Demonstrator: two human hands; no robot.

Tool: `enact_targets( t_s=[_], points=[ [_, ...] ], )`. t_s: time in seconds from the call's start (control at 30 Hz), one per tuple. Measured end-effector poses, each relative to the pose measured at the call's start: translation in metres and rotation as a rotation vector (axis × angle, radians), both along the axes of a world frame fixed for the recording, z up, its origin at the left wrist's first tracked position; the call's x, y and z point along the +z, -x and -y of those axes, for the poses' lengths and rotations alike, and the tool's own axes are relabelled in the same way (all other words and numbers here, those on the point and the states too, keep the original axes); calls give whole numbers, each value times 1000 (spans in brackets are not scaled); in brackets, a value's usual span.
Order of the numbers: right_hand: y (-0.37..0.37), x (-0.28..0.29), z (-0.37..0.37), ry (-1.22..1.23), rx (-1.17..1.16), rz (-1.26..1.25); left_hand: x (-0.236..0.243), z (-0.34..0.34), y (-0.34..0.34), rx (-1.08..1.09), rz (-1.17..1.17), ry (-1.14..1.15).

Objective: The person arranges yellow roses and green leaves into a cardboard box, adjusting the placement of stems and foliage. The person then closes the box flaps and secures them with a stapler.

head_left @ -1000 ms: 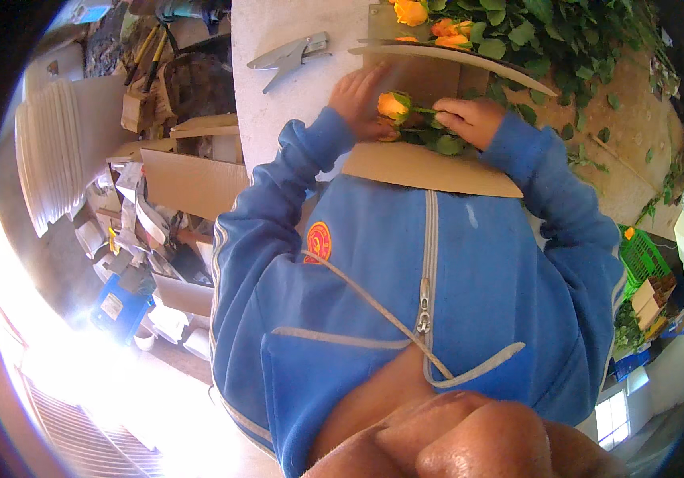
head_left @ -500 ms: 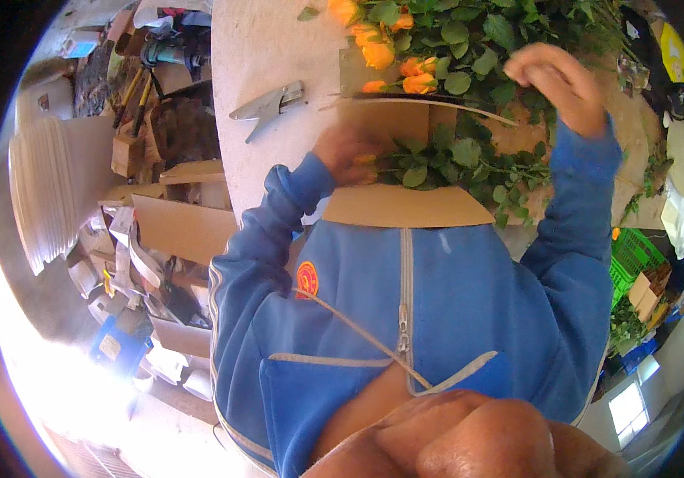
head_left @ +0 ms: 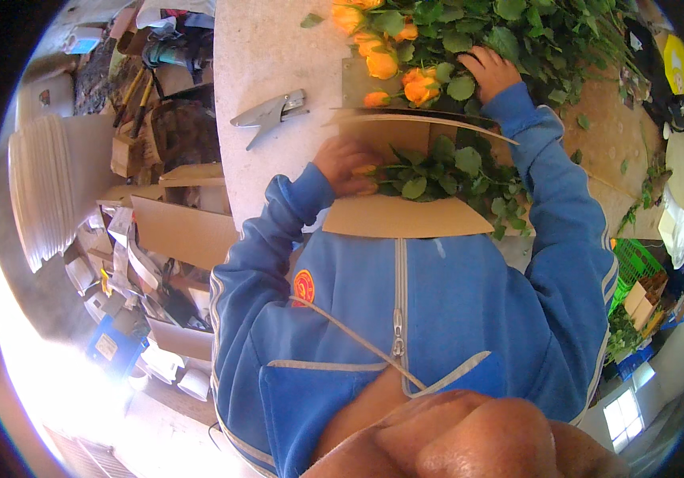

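In front of my chest a piece of cardboard with raised flaps (head_left: 406,217) holds leafy rose stems (head_left: 430,169). My left hand (head_left: 347,164) is at the left end of these stems, its slightly blurred fingers curled round an orange rose (head_left: 364,170). Beyond the cardboard lies a pile of orange roses (head_left: 420,86) with dense green leaves, blooms to the left and stems to the right. My right hand (head_left: 492,73) reaches over the far flap onto this pile. Its fingers are apart and rest among the leaves, with the fingertips partly hidden.
A silver plier-like stapler (head_left: 270,114) lies on the pale table (head_left: 278,56) to the left. Cardboard boxes (head_left: 182,231) and a stack of white sheets (head_left: 49,187) stand at the left. A green crate (head_left: 635,263) and a white plastic bag (head_left: 681,219) are at the right.
My right hand has moved left and down from above the stems onto the rose pile. A leafy stem end no longer sticks out as far right of the cardboard. My left hand stays by the blooms.
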State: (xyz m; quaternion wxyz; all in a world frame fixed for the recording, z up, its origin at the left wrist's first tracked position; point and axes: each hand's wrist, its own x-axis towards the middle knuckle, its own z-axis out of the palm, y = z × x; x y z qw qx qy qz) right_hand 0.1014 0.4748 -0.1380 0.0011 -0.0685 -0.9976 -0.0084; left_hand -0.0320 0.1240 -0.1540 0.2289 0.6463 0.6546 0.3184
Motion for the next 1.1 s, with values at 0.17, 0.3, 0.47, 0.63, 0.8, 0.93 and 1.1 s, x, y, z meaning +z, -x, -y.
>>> enact_targets(
  t_s=[0.17,0.3,0.47,0.63,0.8,0.93,1.1],
  points=[
    [0,19,-19,272,-12,-262,-2,2,-1,-13,23,30],
    [-1,70,-39,294,-107,-582,-1,3,0,-33,26,60],
    [-2,128,-56,312,-333,-397,0,0,0,-38,49,11],
    [-7,70,-24,290,-23,132,-5,0,0,-16,61,19],
    [-10,12,0,454,67,145,-8,3,-2,-23,13,-82],
    [-13,10,2,480,-115,344,-3,6,-2,-10,28,35],
    [-12,8,7,322,-71,324,6,3,-3,18,100,112]
  ],
)
